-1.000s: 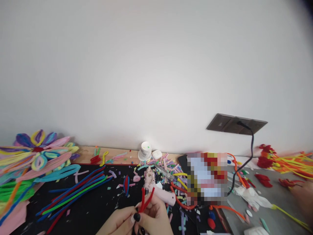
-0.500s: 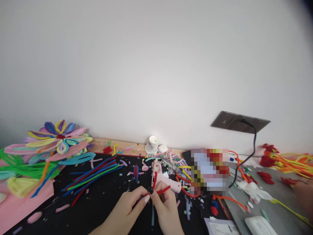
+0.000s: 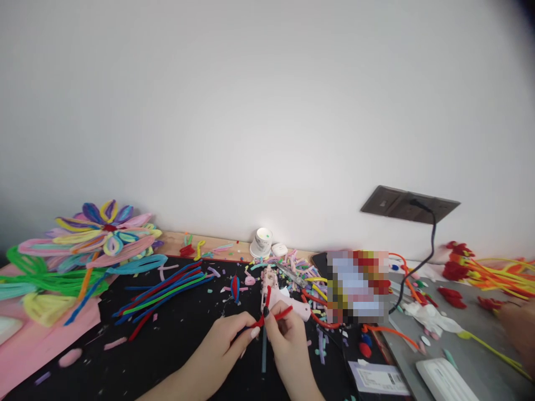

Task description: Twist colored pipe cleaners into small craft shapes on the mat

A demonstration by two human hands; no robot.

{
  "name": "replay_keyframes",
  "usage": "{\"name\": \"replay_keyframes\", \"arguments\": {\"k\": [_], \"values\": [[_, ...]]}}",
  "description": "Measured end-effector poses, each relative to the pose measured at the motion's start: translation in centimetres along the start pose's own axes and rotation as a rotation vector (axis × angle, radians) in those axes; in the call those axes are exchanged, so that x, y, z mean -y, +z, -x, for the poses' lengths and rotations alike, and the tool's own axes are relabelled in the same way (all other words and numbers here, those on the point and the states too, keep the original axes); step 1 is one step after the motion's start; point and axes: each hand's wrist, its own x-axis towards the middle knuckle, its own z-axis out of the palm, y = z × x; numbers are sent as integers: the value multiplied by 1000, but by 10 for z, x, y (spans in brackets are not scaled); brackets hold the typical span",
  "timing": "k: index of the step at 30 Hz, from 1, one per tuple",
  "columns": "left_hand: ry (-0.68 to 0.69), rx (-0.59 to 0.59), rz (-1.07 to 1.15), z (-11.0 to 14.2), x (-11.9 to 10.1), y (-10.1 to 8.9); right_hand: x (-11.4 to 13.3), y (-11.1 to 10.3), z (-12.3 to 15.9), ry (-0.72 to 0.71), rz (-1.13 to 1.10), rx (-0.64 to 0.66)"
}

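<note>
My left hand (image 3: 229, 345) and my right hand (image 3: 288, 340) meet over the black mat. Both pinch a red pipe cleaner (image 3: 282, 316), whose ends stick up and out to the right beyond my right fingers. Where it is gripped, the fingertips partly hide it. Just behind my hands lies a pale pink glue gun (image 3: 298, 306). A thin bluish stick (image 3: 264, 353) lies on the mat between my wrists. Farther back is a small red-and-blue pipe cleaner petal (image 3: 235, 289). To the left lies a bundle of blue, red and green pipe cleaners (image 3: 167, 292).
Pipe cleaner flowers (image 3: 109, 228) sit at the left on pink paper (image 3: 62, 340). Fuzzy scraps surround a white cup (image 3: 263, 242) at the back. A black cable (image 3: 426, 259) hangs from the wall outlet (image 3: 388, 203). Another person's hand (image 3: 518, 328) shows at the right edge.
The view has shifted slightly. My left fingertips now pinch the red pipe cleaner a little left of my right thumb, with more red showing between the hands.
</note>
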Motion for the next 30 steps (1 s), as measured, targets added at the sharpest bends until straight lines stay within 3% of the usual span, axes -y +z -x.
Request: {"name": "replay_keyframes", "arguments": {"k": [9, 17, 23, 30], "values": [[64, -16, -96, 1, 0, 2, 1, 1, 2, 8, 13, 10], [2, -43, 80, 0, -6, -5, -5, 2, -3, 175, -252, 77], [17, -121, 101, -1, -1, -2, -10, 1, -6, 127, -320, 144], [13, -187, 89, 0, 0, -3, -1, 1, -2, 135, -361, 136]]}}
